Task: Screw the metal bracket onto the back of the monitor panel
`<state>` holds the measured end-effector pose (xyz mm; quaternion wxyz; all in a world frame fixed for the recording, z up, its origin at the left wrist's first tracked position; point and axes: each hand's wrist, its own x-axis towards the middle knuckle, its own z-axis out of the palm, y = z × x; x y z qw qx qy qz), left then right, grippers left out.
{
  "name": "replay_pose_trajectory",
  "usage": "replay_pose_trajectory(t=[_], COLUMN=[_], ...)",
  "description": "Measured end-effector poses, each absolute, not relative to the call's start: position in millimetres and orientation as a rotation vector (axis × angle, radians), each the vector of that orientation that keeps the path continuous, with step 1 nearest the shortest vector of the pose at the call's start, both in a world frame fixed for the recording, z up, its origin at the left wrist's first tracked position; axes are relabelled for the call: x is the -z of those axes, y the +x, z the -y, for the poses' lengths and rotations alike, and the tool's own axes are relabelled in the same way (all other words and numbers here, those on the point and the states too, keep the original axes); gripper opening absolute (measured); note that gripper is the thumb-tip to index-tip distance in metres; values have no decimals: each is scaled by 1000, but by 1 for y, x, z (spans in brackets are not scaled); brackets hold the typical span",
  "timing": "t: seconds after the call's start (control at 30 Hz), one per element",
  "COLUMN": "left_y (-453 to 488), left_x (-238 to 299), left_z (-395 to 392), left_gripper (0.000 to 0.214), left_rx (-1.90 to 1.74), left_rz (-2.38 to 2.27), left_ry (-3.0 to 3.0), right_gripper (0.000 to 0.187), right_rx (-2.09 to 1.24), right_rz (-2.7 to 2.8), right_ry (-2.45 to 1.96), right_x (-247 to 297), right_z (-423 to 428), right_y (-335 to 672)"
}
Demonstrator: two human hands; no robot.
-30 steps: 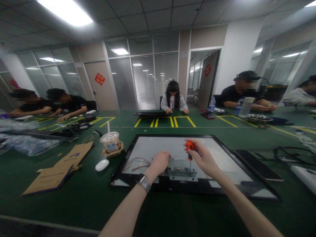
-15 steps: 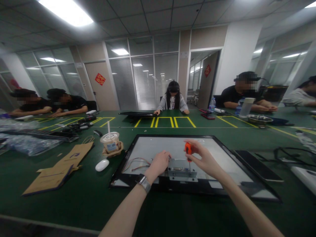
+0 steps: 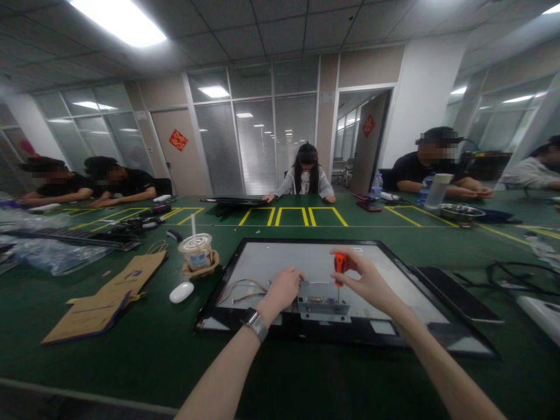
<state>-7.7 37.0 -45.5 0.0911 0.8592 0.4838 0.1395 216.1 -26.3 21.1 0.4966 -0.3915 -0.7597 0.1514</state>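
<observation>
A flat display panel (image 3: 262, 256) with a black frame lies back side up in front of me. On its near part sits a metal bracket (image 3: 324, 309) with connector sockets. My right hand (image 3: 365, 277) grips an orange and black screwdriver (image 3: 340, 265) between thumb and fingers. The screwdriver stands nearly upright, its shaft reaching down to the bracket's right side. My left hand (image 3: 284, 290), with a watch (image 3: 255, 324) at the wrist, is closed at the bracket's left end, its fingertips partly hidden. Loose thin wires (image 3: 242, 286) lie left of that hand.
Left of the panel are a white mouse (image 3: 181, 292), a drink cup (image 3: 196, 252) with a straw and a brown paper bag (image 3: 131, 280). A dark phone-like slab (image 3: 459, 293) and cables (image 3: 503, 271) lie right. Across the table, a person (image 3: 306, 175) touches another dark panel (image 3: 236, 202).
My right hand and the screwdriver have shifted slightly right, the handle now more upright. My left hand stays put. The person opposite has moved the dark panel a little to the left.
</observation>
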Motion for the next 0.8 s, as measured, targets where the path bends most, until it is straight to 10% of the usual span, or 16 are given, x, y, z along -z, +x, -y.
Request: replay_pose_trajectory(t=[0.8], left_y=[-8], left_x=[42], left_z=[-35], left_gripper=[38], left_rx=[-405], left_rz=[-1421], left_ry=[2576], right_gripper=[45], right_rx=[-839], right_rz=[1848], right_ry=[-861], right_x=[-28], right_z=[29], right_y=[234])
